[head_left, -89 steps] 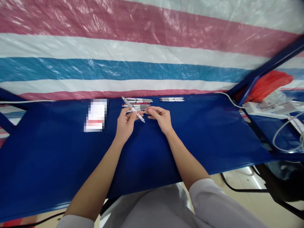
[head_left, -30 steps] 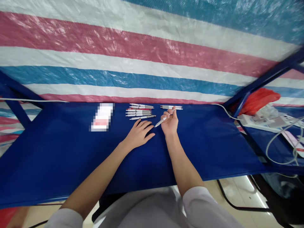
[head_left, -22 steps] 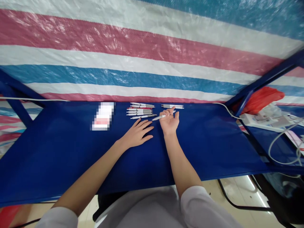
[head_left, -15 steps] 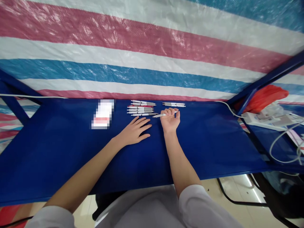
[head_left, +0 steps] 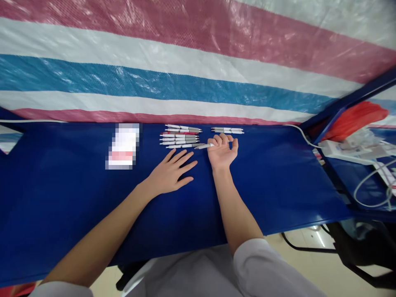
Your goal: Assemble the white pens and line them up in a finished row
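My left hand (head_left: 171, 173) lies flat on the blue table (head_left: 77, 198), fingers spread, holding nothing. My right hand (head_left: 222, 151) is palm up with its fingers curled round a white and grey pen (head_left: 204, 146), whose tip points left. Just beyond my left hand lies a row of several white and grey pens (head_left: 180, 136), one with a red barrel. A pair of pens (head_left: 227, 130) lies behind my right hand near the table's far edge.
A white card with a red band (head_left: 123, 146) lies left of the pens. A striped tarpaulin (head_left: 185, 62) hangs behind. At right sit a white power strip (head_left: 343, 147), cables and a red bag (head_left: 352, 117) on a side shelf.
My left hand let go of a pen and came to rest flat on the table. My right hand turned the pen among its fingers and drew it left toward the row.
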The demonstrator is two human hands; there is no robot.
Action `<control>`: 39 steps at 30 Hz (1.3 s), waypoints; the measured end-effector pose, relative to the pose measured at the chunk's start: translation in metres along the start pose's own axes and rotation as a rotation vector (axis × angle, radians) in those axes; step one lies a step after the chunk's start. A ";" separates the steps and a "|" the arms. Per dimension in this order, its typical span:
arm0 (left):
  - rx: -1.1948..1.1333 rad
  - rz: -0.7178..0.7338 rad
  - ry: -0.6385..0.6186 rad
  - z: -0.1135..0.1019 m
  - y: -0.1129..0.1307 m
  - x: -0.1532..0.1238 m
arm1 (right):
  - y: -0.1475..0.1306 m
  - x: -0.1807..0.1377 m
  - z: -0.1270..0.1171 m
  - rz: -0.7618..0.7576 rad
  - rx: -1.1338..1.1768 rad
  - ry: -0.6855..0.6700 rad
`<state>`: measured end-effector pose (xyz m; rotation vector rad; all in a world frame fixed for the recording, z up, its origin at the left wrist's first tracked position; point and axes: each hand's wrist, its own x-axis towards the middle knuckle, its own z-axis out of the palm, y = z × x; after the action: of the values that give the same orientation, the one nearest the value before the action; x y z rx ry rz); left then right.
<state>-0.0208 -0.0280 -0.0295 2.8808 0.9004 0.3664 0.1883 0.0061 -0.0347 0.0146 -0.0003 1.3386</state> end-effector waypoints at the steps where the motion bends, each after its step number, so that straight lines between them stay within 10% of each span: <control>1: 0.000 0.000 -0.001 0.000 0.000 0.000 | 0.000 0.001 -0.001 -0.001 -0.003 -0.004; 39: -0.012 -0.024 -0.022 0.002 0.001 -0.001 | -0.001 -0.012 0.002 -0.068 -0.133 0.054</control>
<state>-0.0208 -0.0299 -0.0312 2.8542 0.9251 0.3364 0.1865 -0.0056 -0.0332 -0.1329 -0.0426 1.2681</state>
